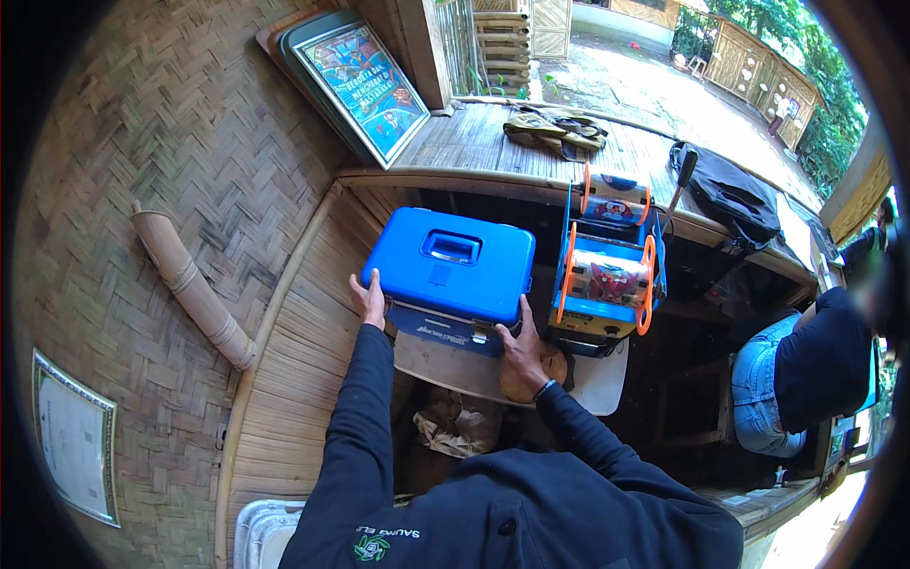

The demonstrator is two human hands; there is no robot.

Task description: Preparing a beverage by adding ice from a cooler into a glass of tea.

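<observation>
Box: I have a bright blue, rectangular, hard-looking box point(450, 282), lid down, between both hands and above the rear part of a pale, round-cornered board point(602, 384); I cannot tell whether its whole base rests there.
Left hand: the bare left hand point(370, 303) grips the front left corner, thumb on the front edge, fingers along the side.
Right hand: the bare right hand point(521, 351) wraps the front right corner, thumb near a small silvery metal latch point(481, 337). Firmness of either grip: cannot tell.
Latch: fastened or loose, I cannot read it; worth checking before any weight goes on the lid.
Lid handle: the blue recessed handle point(453, 248) is folded flat and free. For steadiness I favour palms low on the body, pressing evenly from both sides.
Right-side clearance: a blue-framed machine with orange wheels and clear drums point(607, 283) stands just beside; I would guide the box straight, without swinging that end.
Underfoot of right wrist: a round, brown, wooden-looking disc point(514, 383); I would lift the wrist clear to avoid dragging it.
</observation>
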